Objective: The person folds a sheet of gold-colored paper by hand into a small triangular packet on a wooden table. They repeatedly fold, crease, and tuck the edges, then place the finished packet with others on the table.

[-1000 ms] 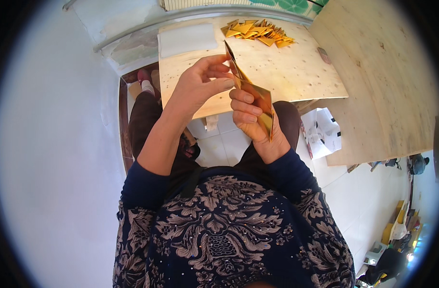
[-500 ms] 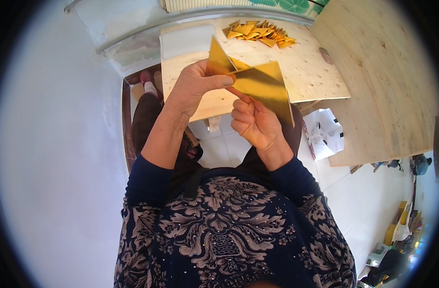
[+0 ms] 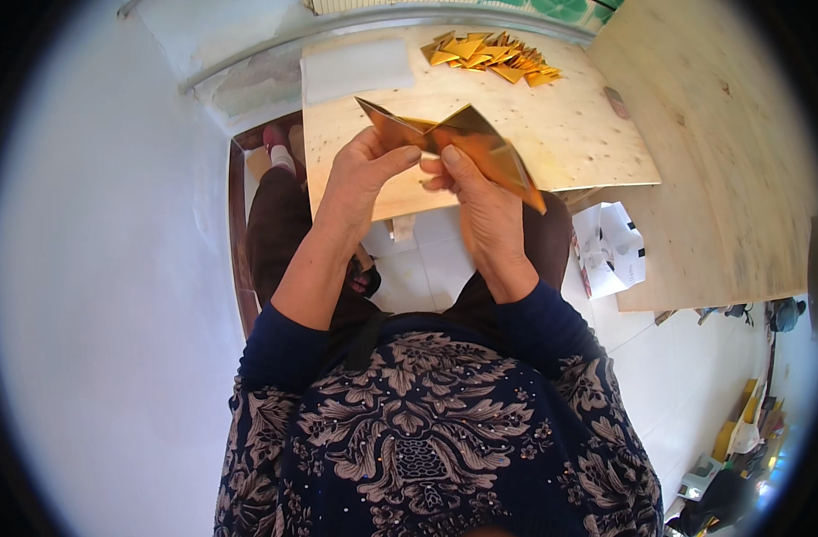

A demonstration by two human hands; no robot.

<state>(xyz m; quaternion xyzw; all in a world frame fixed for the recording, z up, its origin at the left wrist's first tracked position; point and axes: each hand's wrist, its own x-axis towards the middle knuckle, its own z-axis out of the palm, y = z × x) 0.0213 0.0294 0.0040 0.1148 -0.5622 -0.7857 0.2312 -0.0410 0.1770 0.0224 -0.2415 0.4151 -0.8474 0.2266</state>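
Note:
A partly folded sheet of shiny gold paper (image 3: 485,149) is held up in the air above the near edge of the wooden table. Two pointed flaps stand out from it, one to the left and one to the right. My left hand (image 3: 366,170) pinches its left part between thumb and fingers. With thumb on the near side and fingers bent below, my right hand (image 3: 481,192) grips the middle and right part. Some of the fingers are hidden behind the paper.
A heap of folded gold paper pieces (image 3: 494,61) lies at the back of the wooden table (image 3: 570,134). A pale flat sheet (image 3: 357,70) rests at its back left, and a small reddish block (image 3: 616,102) near its right edge. A white bag (image 3: 610,251) stands on the floor below right.
My right hand has moved up, its thumb now on the gold paper's near face. The paper has tilted, its left point is lower, and its two sides have drawn closer together.

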